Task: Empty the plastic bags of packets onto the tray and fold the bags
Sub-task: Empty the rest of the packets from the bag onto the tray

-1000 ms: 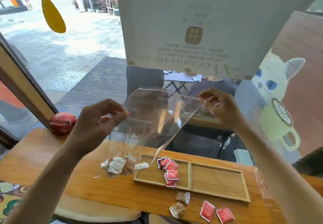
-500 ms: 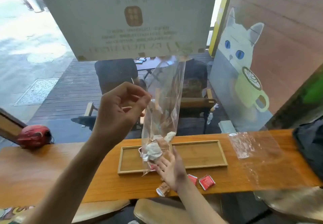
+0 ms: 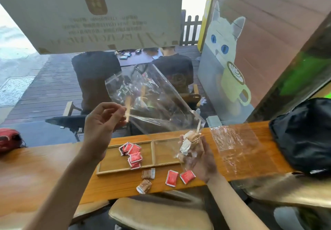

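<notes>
Left hand (image 3: 103, 120) pinches the bag (image 3: 154, 100) mouth; right hand (image 3: 197, 156) cups its packets (image 3: 189, 142): better upend them over the tray (image 3: 114, 165).

Black bag (image 3: 304, 136) on wooden counter (image 3: 35, 172), red helmet (image 3: 9, 140)

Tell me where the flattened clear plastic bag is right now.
In the head view, the flattened clear plastic bag lies on the wooden counter, right of the wooden two-compartment tray, beside the black bag.
</notes>
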